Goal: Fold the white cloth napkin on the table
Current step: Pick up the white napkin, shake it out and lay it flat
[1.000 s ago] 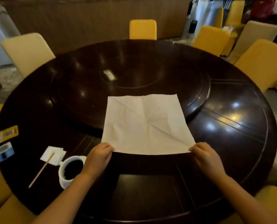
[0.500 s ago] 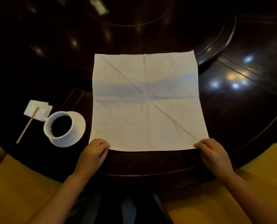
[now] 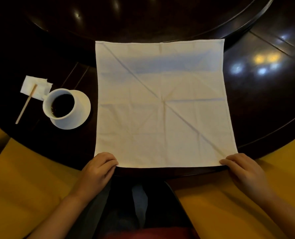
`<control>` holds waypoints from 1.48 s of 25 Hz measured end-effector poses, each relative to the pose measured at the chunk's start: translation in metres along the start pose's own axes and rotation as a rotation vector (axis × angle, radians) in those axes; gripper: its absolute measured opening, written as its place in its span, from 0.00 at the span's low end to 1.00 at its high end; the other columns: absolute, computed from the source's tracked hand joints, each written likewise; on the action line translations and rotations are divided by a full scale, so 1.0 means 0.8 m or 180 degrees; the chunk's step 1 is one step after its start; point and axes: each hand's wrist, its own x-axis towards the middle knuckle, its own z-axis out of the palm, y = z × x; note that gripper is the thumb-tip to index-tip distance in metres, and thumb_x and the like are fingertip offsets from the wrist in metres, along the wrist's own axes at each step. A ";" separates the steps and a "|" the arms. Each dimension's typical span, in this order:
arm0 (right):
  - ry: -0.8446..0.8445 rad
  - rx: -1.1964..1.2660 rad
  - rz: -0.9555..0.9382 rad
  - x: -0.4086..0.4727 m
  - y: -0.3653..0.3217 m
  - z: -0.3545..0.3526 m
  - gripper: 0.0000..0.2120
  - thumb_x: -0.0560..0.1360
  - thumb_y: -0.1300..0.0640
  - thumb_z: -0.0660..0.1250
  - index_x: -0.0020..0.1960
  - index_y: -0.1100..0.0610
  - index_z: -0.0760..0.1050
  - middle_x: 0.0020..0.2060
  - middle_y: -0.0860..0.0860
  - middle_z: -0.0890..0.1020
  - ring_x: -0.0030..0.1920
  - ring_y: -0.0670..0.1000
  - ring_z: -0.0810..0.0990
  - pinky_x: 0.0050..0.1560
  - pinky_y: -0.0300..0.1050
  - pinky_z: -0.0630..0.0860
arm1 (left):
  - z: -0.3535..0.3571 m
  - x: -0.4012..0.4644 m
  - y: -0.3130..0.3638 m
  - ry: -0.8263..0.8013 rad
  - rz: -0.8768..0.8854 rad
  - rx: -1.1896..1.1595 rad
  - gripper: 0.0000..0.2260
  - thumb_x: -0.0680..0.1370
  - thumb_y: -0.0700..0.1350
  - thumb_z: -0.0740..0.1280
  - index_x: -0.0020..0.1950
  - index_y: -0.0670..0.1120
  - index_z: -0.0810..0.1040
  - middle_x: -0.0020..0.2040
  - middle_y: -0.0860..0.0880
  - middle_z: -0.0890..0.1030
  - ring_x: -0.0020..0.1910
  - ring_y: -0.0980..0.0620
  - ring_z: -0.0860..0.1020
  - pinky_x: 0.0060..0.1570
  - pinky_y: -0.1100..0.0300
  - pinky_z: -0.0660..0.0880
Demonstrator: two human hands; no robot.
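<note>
The white cloth napkin [image 3: 162, 104] lies spread flat as a square on the dark round table [image 3: 257, 104], marked with diagonal and cross creases. Its far edge reaches the raised inner turntable [image 3: 143, 19]. My left hand [image 3: 98, 169] pinches the napkin's near left corner at the table's front edge. My right hand [image 3: 243, 169] pinches the near right corner. Both hands have fingers curled onto the cloth.
A white cup of dark coffee [image 3: 60, 104] on a saucer [image 3: 79, 116] stands just left of the napkin. Beyond it lie a small paper packet [image 3: 34, 87] and a wooden stirrer [image 3: 26, 104]. Yellow chair covers [image 3: 22, 178] flank my legs below the table edge.
The camera has tilted down and moved closer, so the napkin fills more of the view. Both hands stay on the near corners; the napkin has been drawn nearer the table's front edge.
</note>
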 end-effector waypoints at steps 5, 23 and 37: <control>0.0046 0.0193 0.0260 0.009 -0.039 -0.017 0.20 0.79 0.49 0.53 0.64 0.59 0.71 0.59 0.57 0.75 0.60 0.58 0.74 0.60 0.52 0.68 | -0.017 -0.005 0.020 0.0285 -0.0168 -0.0079 0.17 0.79 0.51 0.59 0.56 0.40 0.79 0.55 0.46 0.78 0.56 0.48 0.76 0.60 0.63 0.69; -0.0156 0.0103 0.2373 0.110 -0.046 0.041 0.32 0.77 0.41 0.43 0.75 0.57 0.44 0.76 0.55 0.51 0.75 0.50 0.44 0.73 0.57 0.44 | 0.042 0.090 0.017 0.0101 -0.2150 0.0998 0.31 0.77 0.59 0.43 0.77 0.43 0.47 0.77 0.43 0.49 0.76 0.48 0.46 0.71 0.40 0.46; -0.0079 0.0041 0.0836 0.303 -0.016 0.062 0.30 0.74 0.40 0.45 0.74 0.47 0.56 0.75 0.53 0.58 0.75 0.54 0.54 0.71 0.53 0.46 | 0.046 0.245 -0.023 0.0063 -0.1535 0.1136 0.30 0.77 0.61 0.50 0.77 0.53 0.49 0.78 0.47 0.48 0.76 0.47 0.44 0.70 0.44 0.41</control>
